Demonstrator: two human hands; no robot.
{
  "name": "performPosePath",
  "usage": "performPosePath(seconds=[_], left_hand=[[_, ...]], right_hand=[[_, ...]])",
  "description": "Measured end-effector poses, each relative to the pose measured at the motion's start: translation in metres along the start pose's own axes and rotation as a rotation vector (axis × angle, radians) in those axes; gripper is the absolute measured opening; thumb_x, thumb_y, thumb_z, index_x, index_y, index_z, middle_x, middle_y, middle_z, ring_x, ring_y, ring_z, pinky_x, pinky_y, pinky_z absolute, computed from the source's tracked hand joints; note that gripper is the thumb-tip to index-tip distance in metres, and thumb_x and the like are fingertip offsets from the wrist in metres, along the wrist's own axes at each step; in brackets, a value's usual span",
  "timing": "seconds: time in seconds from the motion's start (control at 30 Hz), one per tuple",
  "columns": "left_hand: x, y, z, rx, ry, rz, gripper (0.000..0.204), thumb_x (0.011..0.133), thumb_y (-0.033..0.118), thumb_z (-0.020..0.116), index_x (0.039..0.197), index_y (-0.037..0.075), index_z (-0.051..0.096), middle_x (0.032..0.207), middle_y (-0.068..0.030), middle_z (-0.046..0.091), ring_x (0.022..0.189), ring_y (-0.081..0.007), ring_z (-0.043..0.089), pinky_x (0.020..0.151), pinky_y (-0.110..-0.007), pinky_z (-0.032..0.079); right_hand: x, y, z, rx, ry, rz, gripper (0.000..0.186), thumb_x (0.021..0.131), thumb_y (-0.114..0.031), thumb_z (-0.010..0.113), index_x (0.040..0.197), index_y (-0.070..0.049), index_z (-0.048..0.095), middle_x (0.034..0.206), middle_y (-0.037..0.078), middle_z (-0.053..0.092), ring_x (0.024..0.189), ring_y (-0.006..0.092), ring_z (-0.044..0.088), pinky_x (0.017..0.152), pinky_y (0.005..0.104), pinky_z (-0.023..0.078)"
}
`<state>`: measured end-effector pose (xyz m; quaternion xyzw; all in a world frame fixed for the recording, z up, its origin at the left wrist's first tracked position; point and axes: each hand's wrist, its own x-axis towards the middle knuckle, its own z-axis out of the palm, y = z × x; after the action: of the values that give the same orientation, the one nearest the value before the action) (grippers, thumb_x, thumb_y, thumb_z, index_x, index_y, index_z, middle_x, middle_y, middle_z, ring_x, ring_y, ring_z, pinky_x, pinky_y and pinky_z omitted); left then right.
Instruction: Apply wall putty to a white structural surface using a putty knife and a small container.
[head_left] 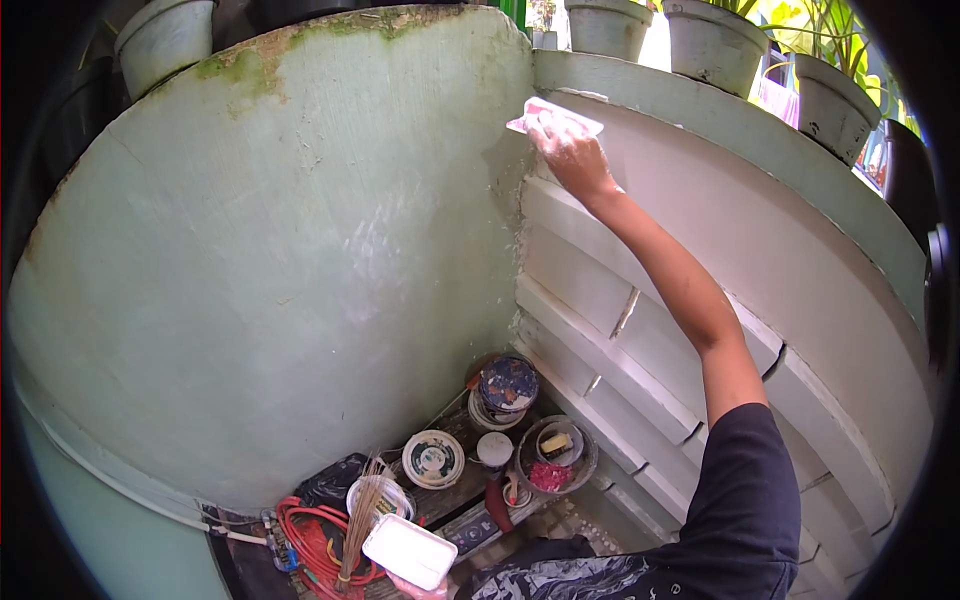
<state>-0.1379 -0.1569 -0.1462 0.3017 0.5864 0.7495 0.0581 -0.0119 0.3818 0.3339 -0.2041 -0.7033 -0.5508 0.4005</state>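
**Smoothing filler into the corner of a pale green wall**

Our right hand [570, 150] is raised high, fingers closed around a flat pinkish-white scraper [553, 116], which it presses against the corner where the green wall [300, 260] meets the white slatted panel [640, 330]. To do this well, we judge the blade should stay flat and be drawn along the seam with even pressure, so the white patches blend in. Our left hand [420, 588] shows only at the lower edge, its fingers under a white rectangular tray [410, 550], supporting it from below. Further down, on the floor, lie round paint tins [507, 385], a bowl of small items [556, 456], a coil of red cable [315, 545] and a bundle of broom bristles [362, 520]. Potted plants [715, 40] line the top of the wall.
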Motion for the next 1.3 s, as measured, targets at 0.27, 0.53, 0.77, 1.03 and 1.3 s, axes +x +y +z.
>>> performPosePath(seconds=[0.27, 0.53, 0.77, 1.03, 1.3], left_hand=[[0.004, 0.008, 0.004, 0.08, -0.023, 0.084, 0.076, 0.084, 0.044, 0.063, 0.145, 0.013, 0.031, 0.141, -0.0104, 0.045, 0.124, -0.0275, 0.049, 0.104, -0.049, 0.037], [-0.037, -0.098, -0.064, 0.413, -0.159, 0.139, 0.12, 0.063, 0.018, 0.086, 0.146, 0.003, 0.001, 0.141, -0.0248, 0.036, 0.123, -0.0366, 0.047, 0.1, -0.051, 0.04], [-0.026, -0.103, -0.047, -0.48, 0.084, -0.428, 0.063, 0.086, 0.04, 0.054, 0.139, 0.011, 0.034, 0.134, -0.0074, 0.05, 0.118, -0.0249, 0.052, 0.098, -0.045, 0.044], [-0.012, -0.057, -0.035, -0.764, 0.206, -0.634, 0.055, 0.093, 0.048, 0.043, 0.136, 0.014, 0.045, 0.131, -0.0015, 0.055, 0.116, -0.0212, 0.054, 0.099, -0.043, 0.045], [0.0, -0.028, -0.02, -0.76, 0.266, -0.62, 0.055, 0.093, 0.048, 0.043, 0.137, 0.014, 0.045, 0.132, -0.0014, 0.054, 0.117, -0.0216, 0.053, 0.1, -0.043, 0.044]], right_hand=[[0.026, 0.043, 0.017, -0.235, -0.023, 0.006, 0.014, 0.089, -0.022, 0.055, 0.088, -0.01, 0.062, 0.075, 0.007, 0.063, 0.073, 0.0203, 0.065, 0.06, 0.0347, 0.054], [-0.017, 0.007, 0.03, 0.0, -0.278, 0.033, 0.01, 0.087, -0.012, 0.053, 0.093, -0.009, 0.061, 0.072, 0.007, 0.063, 0.069, 0.0212, 0.065, 0.056, 0.0321, 0.054], [0.008, 0.014, 0.017, -0.124, -0.194, -0.012, 0.023, 0.084, -0.014, 0.056, 0.107, -0.011, 0.062, 0.091, 0.006, 0.064, 0.081, 0.0179, 0.065, 0.067, 0.0331, 0.055], [-0.061, 0.011, 0.071, -0.239, -0.13, -0.124, 0.026, 0.087, -0.018, 0.052, 0.097, 0.003, 0.063, 0.097, 0.025, 0.066, 0.084, 0.0322, 0.066, 0.074, 0.0376, 0.054], [-0.05, -0.008, 0.051, -0.01, -0.277, -0.015, 0.028, 0.084, -0.01, 0.052, 0.108, -0.001, 0.062, 0.114, 0.021, 0.062, 0.105, 0.0294, 0.062, 0.084, 0.0388, 0.053]])
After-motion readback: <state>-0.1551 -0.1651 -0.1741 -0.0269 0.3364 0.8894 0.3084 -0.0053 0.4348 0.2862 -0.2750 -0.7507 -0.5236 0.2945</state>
